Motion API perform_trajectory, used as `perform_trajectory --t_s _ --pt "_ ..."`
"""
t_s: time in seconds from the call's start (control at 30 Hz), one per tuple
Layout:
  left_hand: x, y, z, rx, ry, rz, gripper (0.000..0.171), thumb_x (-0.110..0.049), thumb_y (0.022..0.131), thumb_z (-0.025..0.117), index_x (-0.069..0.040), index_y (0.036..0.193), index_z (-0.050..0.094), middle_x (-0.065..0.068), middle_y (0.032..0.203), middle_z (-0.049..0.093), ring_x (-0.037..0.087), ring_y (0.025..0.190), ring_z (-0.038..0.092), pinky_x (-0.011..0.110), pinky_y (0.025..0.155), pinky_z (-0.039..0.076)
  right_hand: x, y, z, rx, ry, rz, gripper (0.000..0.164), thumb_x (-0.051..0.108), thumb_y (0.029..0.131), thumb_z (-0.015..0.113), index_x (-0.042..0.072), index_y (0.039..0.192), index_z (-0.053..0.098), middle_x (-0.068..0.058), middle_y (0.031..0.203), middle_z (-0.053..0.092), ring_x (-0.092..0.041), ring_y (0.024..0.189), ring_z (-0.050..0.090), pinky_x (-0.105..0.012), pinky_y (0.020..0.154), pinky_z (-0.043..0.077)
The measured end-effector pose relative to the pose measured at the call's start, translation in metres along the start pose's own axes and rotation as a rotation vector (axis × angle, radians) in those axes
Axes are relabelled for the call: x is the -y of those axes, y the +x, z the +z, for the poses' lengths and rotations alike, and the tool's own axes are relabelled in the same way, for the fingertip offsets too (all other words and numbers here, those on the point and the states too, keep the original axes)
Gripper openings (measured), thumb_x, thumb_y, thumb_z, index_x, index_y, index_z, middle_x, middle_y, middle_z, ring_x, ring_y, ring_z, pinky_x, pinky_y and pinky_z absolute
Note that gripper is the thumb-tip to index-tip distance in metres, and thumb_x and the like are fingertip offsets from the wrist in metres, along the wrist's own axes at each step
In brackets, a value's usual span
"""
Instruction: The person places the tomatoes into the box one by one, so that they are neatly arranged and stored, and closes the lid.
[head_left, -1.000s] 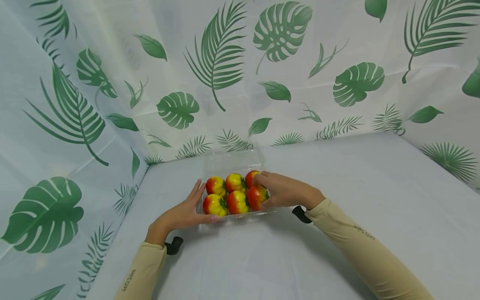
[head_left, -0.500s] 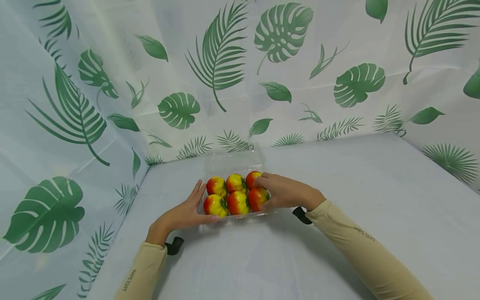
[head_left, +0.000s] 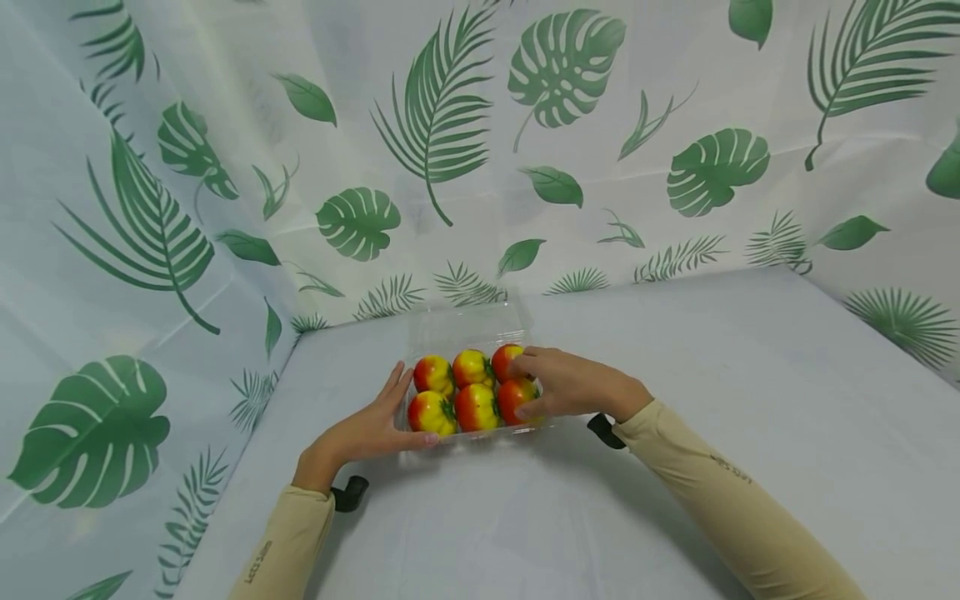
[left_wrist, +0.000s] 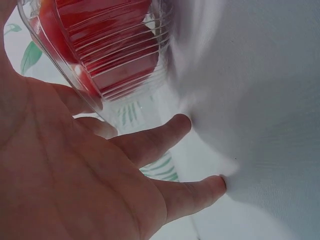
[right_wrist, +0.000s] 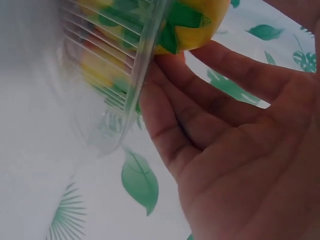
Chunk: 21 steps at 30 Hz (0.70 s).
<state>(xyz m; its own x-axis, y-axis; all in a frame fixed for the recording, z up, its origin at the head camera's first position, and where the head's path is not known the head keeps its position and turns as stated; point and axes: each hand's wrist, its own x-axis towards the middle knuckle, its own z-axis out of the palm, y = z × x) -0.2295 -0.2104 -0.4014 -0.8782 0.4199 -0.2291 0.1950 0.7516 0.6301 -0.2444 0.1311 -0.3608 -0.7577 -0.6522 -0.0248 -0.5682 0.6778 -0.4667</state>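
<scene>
A clear plastic clamshell box [head_left: 474,436] holds two rows of red-and-yellow tomato-like fruits with green, leafy tops. My left hand [head_left: 367,429] rests against the box's left end, thumb along its front edge and fingers extended at its side. In the left wrist view, two fingertips [left_wrist: 182,122] reach the table beside the ribbed wall. My right hand [head_left: 576,383] is over the right end, pinching the front right fruit [head_left: 512,395] between thumb and fingers. Its fingertips overlap the rear right fruit [head_left: 504,358]. In the right wrist view, the fingers meet the rim beside a yellow fruit [right_wrist: 215,20].
The box's transparent lid [head_left: 468,323] lies back, raised toward the rear wall. A pale cloth [head_left: 675,350] covers the table. White curtains [head_left: 480,225] with green leaf prints close off the back and both sides.
Both hands stay in nearly the same place at the box. The right thumb shifts slightly over the front right fruit. The view tilts a little.
</scene>
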Motion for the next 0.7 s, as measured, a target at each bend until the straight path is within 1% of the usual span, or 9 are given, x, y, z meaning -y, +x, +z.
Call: perform_trajectory --t_s 0.17,0.23,0.33,0.4,0.47,0.6,0.7 --pt "-0.001 0.000 0.000 0.000 0.004 -0.006 0.130 -0.069 0.087 0.078 -0.012 0.173 -0.001 0.010 0.179 -0.015 0.041 0.163 0.007 0.064 0.125 0.020 -0.006 0.000 -0.002 -0.052 0.049 -0.060 0.035 0.025 0.098 0.080 0.004 0.125 0.072 -0.004 0.116 0.067 -0.025 0.107 0.063 -0.045 0.097 0.057" --pt "0.000 0.000 -0.001 -0.001 0.009 -0.006 0.130 -0.069 0.087 0.078 -0.012 0.173 -0.001 0.009 0.179 -0.015 0.040 0.163 0.006 0.063 0.125 0.019 -0.009 0.001 -0.004 -0.092 0.080 -0.089 0.030 0.023 0.100 0.078 0.004 0.122 0.072 -0.006 0.115 0.069 -0.026 0.106 0.064 -0.046 0.095 0.058" --pt "0.001 0.001 -0.002 -0.003 0.011 -0.008 0.130 -0.069 0.087 0.077 -0.012 0.173 -0.001 0.010 0.179 -0.014 0.039 0.163 0.005 0.062 0.126 0.018 -0.014 0.001 -0.006 -0.171 0.120 -0.121 0.028 0.020 0.102 0.075 0.001 0.121 0.072 -0.008 0.115 0.071 -0.027 0.104 0.066 -0.046 0.092 0.060" --pt "0.003 0.001 -0.004 -0.009 0.007 -0.005 0.128 -0.068 0.089 0.076 -0.011 0.173 -0.002 0.011 0.179 -0.013 0.040 0.163 0.009 0.062 0.126 0.018 -0.019 0.002 -0.006 -0.232 0.147 -0.128 0.026 0.017 0.102 0.074 -0.001 0.121 0.071 -0.010 0.116 0.071 -0.027 0.104 0.067 -0.045 0.090 0.060" --pt "0.005 0.001 -0.006 -0.021 -0.007 -0.009 0.125 -0.067 0.092 0.074 -0.011 0.173 -0.002 0.012 0.179 -0.011 0.040 0.162 0.016 0.063 0.126 0.019 -0.026 0.004 -0.005 -0.291 0.170 -0.126 0.026 0.014 0.103 0.072 -0.003 0.123 0.070 -0.013 0.117 0.071 -0.028 0.104 0.068 -0.046 0.090 0.060" --pt "0.009 0.003 -0.013 -0.075 -0.071 -0.026 0.114 -0.064 0.098 0.069 -0.013 0.174 0.001 0.016 0.179 0.003 0.042 0.157 0.031 0.068 0.122 0.026 -0.040 0.006 -0.002 -0.396 0.228 -0.099 0.028 0.011 0.103 0.070 -0.006 0.126 0.068 -0.021 0.124 0.070 -0.033 0.108 0.068 -0.053 0.094 0.058" --pt "0.013 0.005 -0.017 -0.139 -0.146 -0.016 0.102 -0.057 0.104 0.064 -0.011 0.173 0.004 0.018 0.177 0.015 0.042 0.155 0.034 0.067 0.120 0.030 -0.049 0.008 -0.001 -0.441 0.294 -0.043 0.032 0.014 0.105 0.068 -0.005 0.130 0.065 -0.023 0.130 0.067 -0.036 0.115 0.067 -0.055 0.099 0.056"
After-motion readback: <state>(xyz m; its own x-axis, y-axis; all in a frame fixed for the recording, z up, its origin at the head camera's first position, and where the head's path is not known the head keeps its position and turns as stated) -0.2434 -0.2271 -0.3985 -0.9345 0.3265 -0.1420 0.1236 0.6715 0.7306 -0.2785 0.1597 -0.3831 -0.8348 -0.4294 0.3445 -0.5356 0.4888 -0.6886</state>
